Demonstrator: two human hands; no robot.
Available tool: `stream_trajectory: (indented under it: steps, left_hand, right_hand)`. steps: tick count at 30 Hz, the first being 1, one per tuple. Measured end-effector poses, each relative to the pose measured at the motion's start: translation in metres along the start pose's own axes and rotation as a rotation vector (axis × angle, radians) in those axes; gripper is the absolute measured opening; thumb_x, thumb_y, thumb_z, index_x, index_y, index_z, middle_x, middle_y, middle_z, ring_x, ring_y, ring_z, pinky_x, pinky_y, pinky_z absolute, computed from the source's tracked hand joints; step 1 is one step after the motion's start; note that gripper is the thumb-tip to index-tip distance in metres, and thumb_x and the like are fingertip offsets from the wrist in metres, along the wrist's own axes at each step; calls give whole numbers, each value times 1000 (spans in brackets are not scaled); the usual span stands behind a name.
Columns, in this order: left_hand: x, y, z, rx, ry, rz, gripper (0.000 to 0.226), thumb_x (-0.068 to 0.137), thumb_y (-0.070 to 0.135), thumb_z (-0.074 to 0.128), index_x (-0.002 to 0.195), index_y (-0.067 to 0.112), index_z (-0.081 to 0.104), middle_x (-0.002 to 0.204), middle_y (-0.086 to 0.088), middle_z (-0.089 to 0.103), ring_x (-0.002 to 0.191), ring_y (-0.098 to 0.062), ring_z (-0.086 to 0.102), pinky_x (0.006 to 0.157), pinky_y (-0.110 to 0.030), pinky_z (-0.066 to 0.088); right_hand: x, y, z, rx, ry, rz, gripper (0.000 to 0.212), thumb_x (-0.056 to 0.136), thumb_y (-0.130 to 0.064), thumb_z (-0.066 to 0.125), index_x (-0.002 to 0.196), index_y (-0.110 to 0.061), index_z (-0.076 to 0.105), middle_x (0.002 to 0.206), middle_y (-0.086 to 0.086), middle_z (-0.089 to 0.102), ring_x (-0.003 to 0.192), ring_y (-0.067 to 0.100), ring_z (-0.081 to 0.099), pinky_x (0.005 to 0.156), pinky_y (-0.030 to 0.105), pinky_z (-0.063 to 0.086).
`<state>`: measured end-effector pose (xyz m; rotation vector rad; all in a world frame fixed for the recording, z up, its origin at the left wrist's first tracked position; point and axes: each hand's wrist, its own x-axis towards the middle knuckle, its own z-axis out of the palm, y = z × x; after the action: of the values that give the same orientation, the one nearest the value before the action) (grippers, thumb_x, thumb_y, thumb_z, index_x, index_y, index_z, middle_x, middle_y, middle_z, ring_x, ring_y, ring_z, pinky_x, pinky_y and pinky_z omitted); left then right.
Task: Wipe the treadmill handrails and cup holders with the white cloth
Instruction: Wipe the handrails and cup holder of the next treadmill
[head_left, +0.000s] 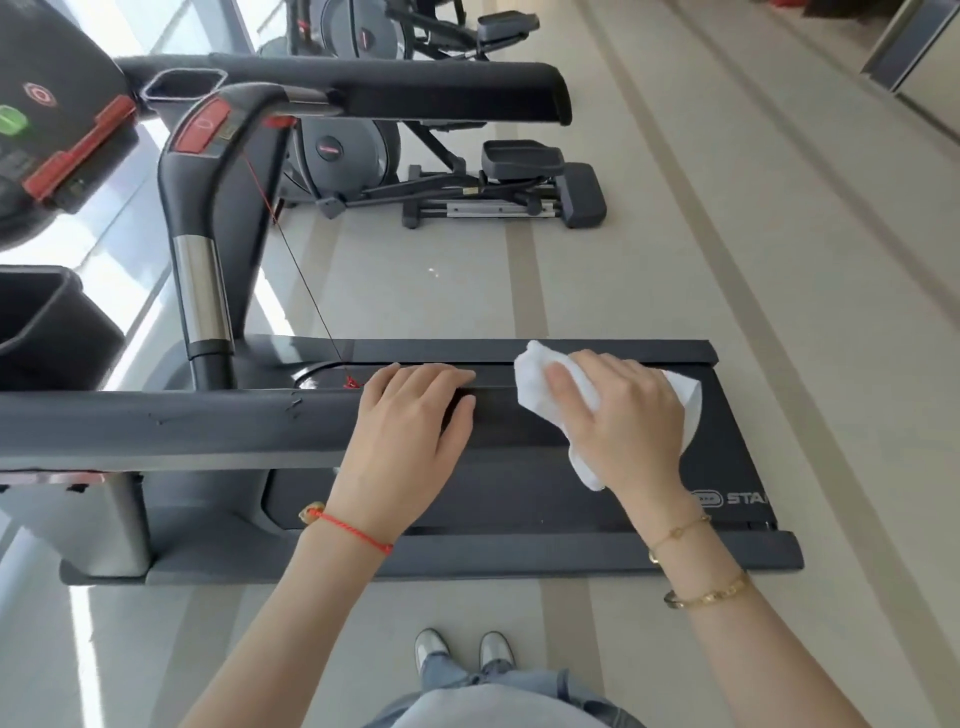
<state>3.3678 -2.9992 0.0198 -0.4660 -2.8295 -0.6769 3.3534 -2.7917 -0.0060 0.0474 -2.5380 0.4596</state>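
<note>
Both forearms reach forward from the near edge, above two grey shoes (462, 649) on the pale striped floor (779, 260). On the near handrail (182, 421), a long padded black bar running left to right across the middle, the left hand (410, 421) lies flat with fingers straight and close together, holding nothing; a red string bracelet (353, 530) circles its wrist. Just right of it, the right hand (623, 415) presses the cloth (540, 384) onto the handrail's right end, fingers curled over the bunched white fabric, which sticks out to the left of the fingers and hangs below the palm. Two gold bracelets (706, 597) sit on that arm. Below the rail lies the treadmill belt (737, 457), with part of a white logo showing near its right end. Far left, the far handrail (415, 88) runs parallel, with a cup holder (184, 85) beside its left end and the console (52, 104) with red trim and a green button at the far left edge. A red cord (291, 249) slants down from the console area. An elliptical machine (467, 182) stands beyond on the floor.
</note>
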Motion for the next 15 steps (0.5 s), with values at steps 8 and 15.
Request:
stream_trajectory:
  steps: [8,15]
  left_hand:
    - [11,28,22,18,-41,6,27,101,23,44,118,20,64,114,9,66,105,-16,59,104,-33,33]
    - [7,35,28,25,30,-22,24,100,20,47,114,17,67,104,6,69,99,-19,62,99,-35,37]
  right_hand:
    - [-13,25,-11,149,-87,-211,33,98,-48,44,109,-27,67,105,-12,67,97,15,59,90,33,43]
    - [5,36,-19,260,-286,-5,41,92,-64,34,106,-40,64,92,-19,66,86,6,59,72,23,44]
